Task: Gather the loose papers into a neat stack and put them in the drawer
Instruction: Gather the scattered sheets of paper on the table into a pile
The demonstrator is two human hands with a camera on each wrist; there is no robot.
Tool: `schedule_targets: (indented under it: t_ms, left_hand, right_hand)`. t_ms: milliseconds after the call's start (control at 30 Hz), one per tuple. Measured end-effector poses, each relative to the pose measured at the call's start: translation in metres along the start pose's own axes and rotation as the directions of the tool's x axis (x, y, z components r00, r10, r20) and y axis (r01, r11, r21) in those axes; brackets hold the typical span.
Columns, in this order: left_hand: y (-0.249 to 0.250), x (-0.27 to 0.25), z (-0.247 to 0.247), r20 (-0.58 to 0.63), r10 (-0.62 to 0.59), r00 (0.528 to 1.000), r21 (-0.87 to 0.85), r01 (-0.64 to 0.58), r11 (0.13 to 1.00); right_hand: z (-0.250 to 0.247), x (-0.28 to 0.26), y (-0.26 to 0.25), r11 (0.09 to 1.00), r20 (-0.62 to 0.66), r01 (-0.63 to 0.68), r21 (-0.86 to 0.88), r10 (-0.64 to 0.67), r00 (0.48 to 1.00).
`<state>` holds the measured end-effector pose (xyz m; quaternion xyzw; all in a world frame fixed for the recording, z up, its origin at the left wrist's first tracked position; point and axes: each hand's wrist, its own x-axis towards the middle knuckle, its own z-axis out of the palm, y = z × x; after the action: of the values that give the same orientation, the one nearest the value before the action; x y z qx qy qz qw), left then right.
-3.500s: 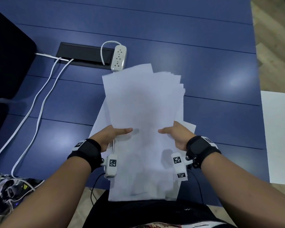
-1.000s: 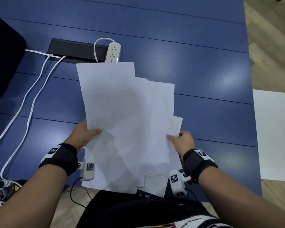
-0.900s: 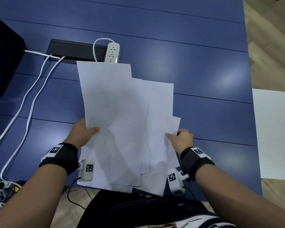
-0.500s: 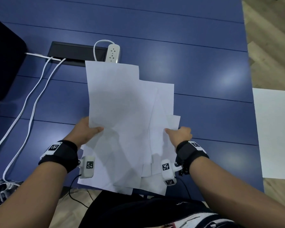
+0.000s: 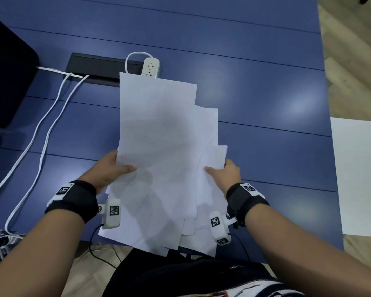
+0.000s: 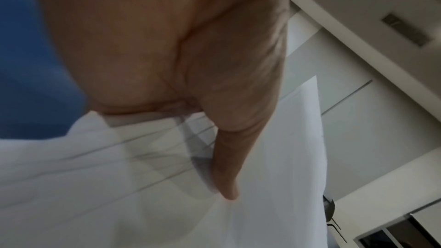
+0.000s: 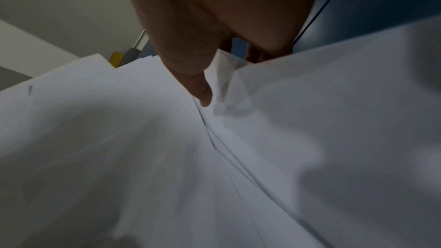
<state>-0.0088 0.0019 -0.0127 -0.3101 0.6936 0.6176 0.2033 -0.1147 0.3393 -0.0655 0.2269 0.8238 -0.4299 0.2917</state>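
Several white sheets form an uneven, fanned bundle of papers (image 5: 163, 146) held above the blue table (image 5: 255, 86). My left hand (image 5: 114, 168) pinches the bundle's left edge, thumb on top; the left wrist view shows that thumb (image 6: 229, 167) pressed on the papers (image 6: 119, 195). My right hand (image 5: 225, 174) pinches the right edge, thumb on top, as the right wrist view shows with its thumb (image 7: 198, 86) on the sheets (image 7: 143, 157). The sheets' edges are staggered at top and bottom. No drawer is in view.
A white power strip (image 5: 151, 67) and a black cable box (image 5: 99, 67) lie just beyond the papers, with white cables (image 5: 43, 129) running to the left. A dark chair (image 5: 7, 86) stands at left. A white surface (image 5: 360, 172) lies right of the table.
The bundle has shifted slightly right and the sheets have slid closer together. My right hand has moved inward along the right edge; the left hand keeps its pinch.
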Motion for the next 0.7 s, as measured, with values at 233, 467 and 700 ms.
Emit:
schedule_targets:
  t_ms: [233,467,700]
  left_hand:
    - [-0.006,0.003,0.000,-0.020,-0.006,1.000,-0.063,0.005,0.998]
    - [-0.014,0.004,-0.008,-0.313,0.240,0.919,0.261,-0.160,0.952]
    - [-0.015,-0.008,-0.027,-0.415,0.180,0.892,0.058,-0.171,0.984]
  right_hand:
    - [-0.008,-0.015,0.003,0.979,0.120,-0.118,0.168,0.098,0.988]
    - [-0.025,-0.016,0.006,0.963,0.294,-0.194,0.186,0.134,0.946]
    - [-0.023,0.008,-0.022,0.991,0.042,0.089,0.104,-0.093,0.995]
